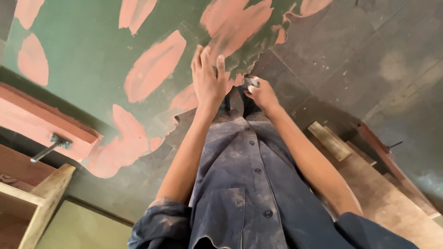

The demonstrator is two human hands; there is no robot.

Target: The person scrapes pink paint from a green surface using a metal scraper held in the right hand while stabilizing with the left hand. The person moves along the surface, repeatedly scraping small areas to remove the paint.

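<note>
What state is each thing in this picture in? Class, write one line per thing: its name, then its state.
Green board: lying flat, patched with pink filler, its near edge ragged.
Left hand: pressed flat on the board, fingers spread.
Right hand: closed around a small pale object, too blurred to name, at the board's edge.
Hammer: lying untouched on a reddish plank.
Wooden offcut: lying loose on the floor.

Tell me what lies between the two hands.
In the head view, only the ragged edge of the green, pink-patched board between left hand and right hand.
</note>
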